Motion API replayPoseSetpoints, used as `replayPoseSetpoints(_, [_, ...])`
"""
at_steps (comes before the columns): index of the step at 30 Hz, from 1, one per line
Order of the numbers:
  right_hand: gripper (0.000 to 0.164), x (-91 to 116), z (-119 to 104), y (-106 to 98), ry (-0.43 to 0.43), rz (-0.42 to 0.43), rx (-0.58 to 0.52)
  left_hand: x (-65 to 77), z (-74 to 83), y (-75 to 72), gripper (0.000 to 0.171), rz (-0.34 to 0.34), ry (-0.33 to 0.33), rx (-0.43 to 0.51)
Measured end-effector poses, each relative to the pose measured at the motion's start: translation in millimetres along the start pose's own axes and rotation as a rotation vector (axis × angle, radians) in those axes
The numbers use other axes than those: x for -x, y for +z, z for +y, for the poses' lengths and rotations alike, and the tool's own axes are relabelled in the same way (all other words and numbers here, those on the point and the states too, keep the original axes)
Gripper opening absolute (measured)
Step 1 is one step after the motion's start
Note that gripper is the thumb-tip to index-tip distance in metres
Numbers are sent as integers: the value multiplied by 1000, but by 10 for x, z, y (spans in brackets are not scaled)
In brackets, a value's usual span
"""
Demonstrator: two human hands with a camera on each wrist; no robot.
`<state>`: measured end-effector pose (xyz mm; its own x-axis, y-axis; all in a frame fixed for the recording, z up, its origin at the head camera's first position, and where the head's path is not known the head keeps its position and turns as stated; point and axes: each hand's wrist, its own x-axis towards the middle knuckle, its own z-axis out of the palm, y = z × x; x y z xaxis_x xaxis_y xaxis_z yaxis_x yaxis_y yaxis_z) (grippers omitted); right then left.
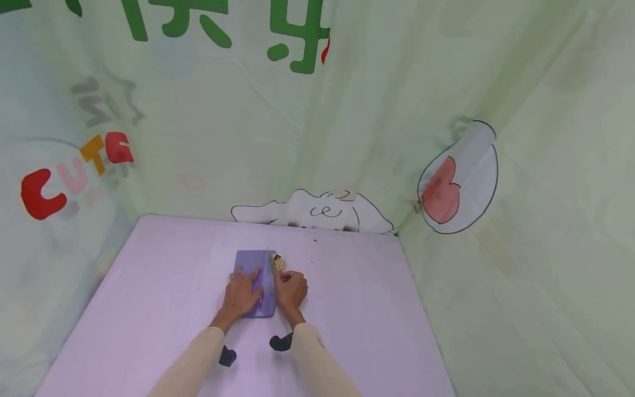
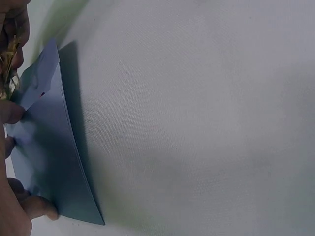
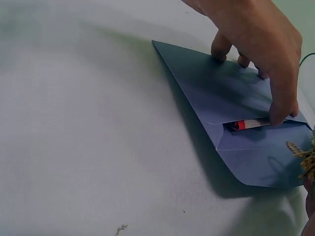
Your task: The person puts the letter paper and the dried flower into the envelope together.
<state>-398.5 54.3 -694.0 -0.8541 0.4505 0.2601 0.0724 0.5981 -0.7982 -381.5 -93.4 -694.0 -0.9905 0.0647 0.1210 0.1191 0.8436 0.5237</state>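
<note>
A purple envelope [image 1: 249, 259] lies on the table, its flap turned out toward the right. My left hand [image 1: 241, 294] presses on the envelope's body with spread fingers, the thumb at the edge of the opening. In the right wrist view, a folded white piece with a red end [image 3: 246, 124] shows inside that opening, partly covered by the thumb. My right hand [image 1: 292, 289] pinches a small bunch of dried flowers [image 1: 279, 264] beside the flap's right edge. The bunch has pale heads and a dark red spot on top.
The table has a pale pink cover [image 1: 372, 309]. A light green curtain [image 1: 347, 138] with printed letters and drawings surrounds it at the back and sides. Small dried bits [image 3: 121, 228] lie on the cover. Dark bands [image 1: 281, 342] sit at both wrists.
</note>
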Motion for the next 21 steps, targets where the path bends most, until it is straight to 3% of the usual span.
replayPoseSetpoints(4, [18,39,114,60,-67,34,-21,-6,-2,12,61,0,3,-5])
replayPoseSetpoints(10, [6,93,189,122,-154,43,-24,-3,-14,38,61,7,-3,-5])
replayPoseSetpoints(16, [8,150,90,147,-213,-25,23,-9,-38,54,60,47,12,17])
replayPoseSetpoints(21, [7,175,-28,142,-206,-109,27,-16,-61,50,60,39,12,16])
